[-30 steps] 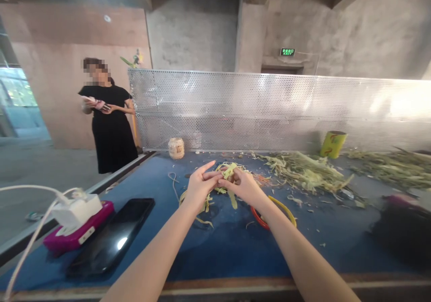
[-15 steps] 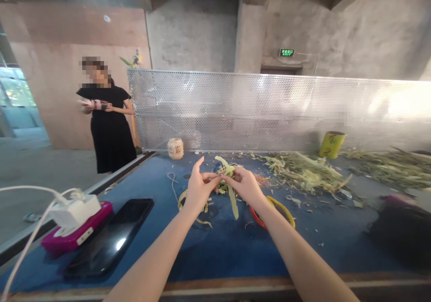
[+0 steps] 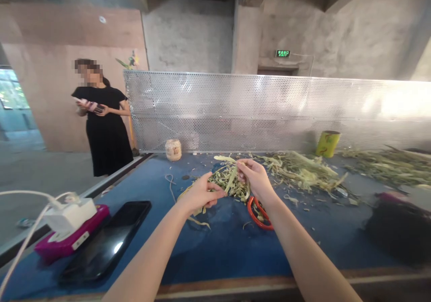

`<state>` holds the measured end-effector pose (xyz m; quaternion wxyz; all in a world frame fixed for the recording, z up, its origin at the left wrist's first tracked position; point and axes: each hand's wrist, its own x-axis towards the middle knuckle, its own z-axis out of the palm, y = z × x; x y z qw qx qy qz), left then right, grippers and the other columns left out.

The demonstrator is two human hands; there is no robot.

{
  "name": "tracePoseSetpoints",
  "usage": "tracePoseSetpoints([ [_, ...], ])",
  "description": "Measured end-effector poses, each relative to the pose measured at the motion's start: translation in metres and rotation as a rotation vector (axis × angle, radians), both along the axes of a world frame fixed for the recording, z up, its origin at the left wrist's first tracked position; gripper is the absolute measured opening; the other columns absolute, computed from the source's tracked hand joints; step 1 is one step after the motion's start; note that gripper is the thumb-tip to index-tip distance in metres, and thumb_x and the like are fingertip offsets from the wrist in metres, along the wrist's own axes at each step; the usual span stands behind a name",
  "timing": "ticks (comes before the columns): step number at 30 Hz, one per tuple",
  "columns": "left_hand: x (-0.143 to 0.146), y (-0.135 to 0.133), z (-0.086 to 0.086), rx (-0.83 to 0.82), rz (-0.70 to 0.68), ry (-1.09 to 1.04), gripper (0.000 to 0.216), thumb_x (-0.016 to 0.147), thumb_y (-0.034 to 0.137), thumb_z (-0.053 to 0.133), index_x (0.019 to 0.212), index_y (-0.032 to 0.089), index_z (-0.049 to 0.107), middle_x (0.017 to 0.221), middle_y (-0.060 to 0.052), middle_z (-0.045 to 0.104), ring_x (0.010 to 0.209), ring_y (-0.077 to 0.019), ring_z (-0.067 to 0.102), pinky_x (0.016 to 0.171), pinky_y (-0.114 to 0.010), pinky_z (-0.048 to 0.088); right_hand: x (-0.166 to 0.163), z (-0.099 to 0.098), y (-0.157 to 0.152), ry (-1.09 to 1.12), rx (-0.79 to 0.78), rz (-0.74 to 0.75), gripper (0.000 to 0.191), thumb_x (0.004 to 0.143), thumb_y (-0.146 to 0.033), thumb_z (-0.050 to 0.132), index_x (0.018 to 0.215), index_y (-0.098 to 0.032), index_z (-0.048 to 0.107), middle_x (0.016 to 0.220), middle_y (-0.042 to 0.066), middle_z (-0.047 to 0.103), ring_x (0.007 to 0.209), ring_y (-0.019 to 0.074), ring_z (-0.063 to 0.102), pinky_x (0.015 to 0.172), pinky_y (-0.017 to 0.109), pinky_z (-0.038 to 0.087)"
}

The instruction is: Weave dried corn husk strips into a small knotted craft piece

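Two hands (image 3: 201, 194) (image 3: 256, 176), one phone (image 3: 109, 239)

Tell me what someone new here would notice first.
The left hand and right hand, probably: mid-table, they pinch a pale green strip above a heap of plant shreds. Next might come the shiny perforated metal panel backing the blue table, then the magenta power strip at near left, beside a black smartphone.

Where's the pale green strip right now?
Head view, near centre: the pale green strip slants from the right hand at its top to the left hand at its lower end, seen against the shred heap.
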<state>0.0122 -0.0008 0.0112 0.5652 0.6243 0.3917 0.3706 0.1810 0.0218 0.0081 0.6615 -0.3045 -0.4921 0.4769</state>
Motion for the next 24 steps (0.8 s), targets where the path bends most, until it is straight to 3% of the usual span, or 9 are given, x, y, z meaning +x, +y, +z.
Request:
tracePoseSetpoints([
  [4, -0.001, 0.0, 0.001, -0.044, -0.01, -0.016, 0.106, 0.056, 0.016, 0.072, 0.137, 0.008, 0.005, 0.069, -0.006, 0.064, 0.048, -0.0107, 0.05, 0.045, -0.022, 0.032, -0.002, -0.003, 0.001, -0.014, -0.007, 0.085, 0.025, 0.062, -0.034, 0.067, 0.072, -0.015, 0.054, 0.049, -0.007, 0.041, 0.043, 0.0046, 0.035, 0.04, 0.019, 0.025],
  [9, 0.004, 0.006, 0.003, 0.015, 0.322, -0.273, 0.106, 0.057, 0.024, 0.073, 0.138, 0.012, 0.004, 0.103, -0.016, 0.062, 0.075, -0.0166, 0.058, 0.053, -0.022, 0.039, -0.005, -0.006, 0.0, -0.092, -0.016, 0.136, 0.025, 0.064, -0.037, 0.065, 0.071, -0.016, 0.054, 0.052, -0.006, 0.045, 0.043, 0.0048, 0.036, 0.04, 0.019, 0.027],
  [14, 0.007, 0.007, 0.003, 0.18, 0.353, -0.429, 0.101, 0.059, 0.02, 0.072, 0.138, 0.013, 0.009, 0.082, -0.009, 0.066, 0.074, -0.0173, 0.06, 0.053, -0.022, 0.043, -0.012, -0.004, -0.008, -0.277, -0.04, 0.152, 0.026, 0.065, -0.04, 0.062, 0.072, -0.017, 0.055, 0.052, -0.005, 0.048, 0.042, 0.0053, 0.039, 0.04, 0.019, 0.03],
  [19, 0.007, 0.005, 0.003, 0.239, 0.384, -0.411, 0.097, 0.061, 0.02, 0.07, 0.137, 0.013, 0.011, 0.071, -0.006, 0.067, 0.061, -0.0126, 0.058, 0.05, -0.02, 0.041, -0.019, -0.002, -0.014, -0.482, -0.006, 0.122, 0.024, 0.067, -0.04, 0.06, 0.07, -0.016, 0.057, 0.051, -0.005, 0.049, 0.038, 0.0045, 0.037, 0.04, 0.019, 0.031],
  [24, 0.001, 0.008, 0.007, 0.308, 0.493, -0.48, 0.094, 0.06, 0.02, 0.071, 0.136, 0.016, 0.016, 0.066, -0.002, 0.067, 0.053, -0.0091, 0.055, 0.052, -0.019, 0.042, -0.019, -0.003, -0.013, -0.481, -0.007, 0.121, 0.023, 0.067, -0.037, 0.058, 0.07, -0.015, 0.063, 0.047, -0.006, 0.044, 0.039, 0.005, 0.036, 0.04, 0.02, 0.031],
])
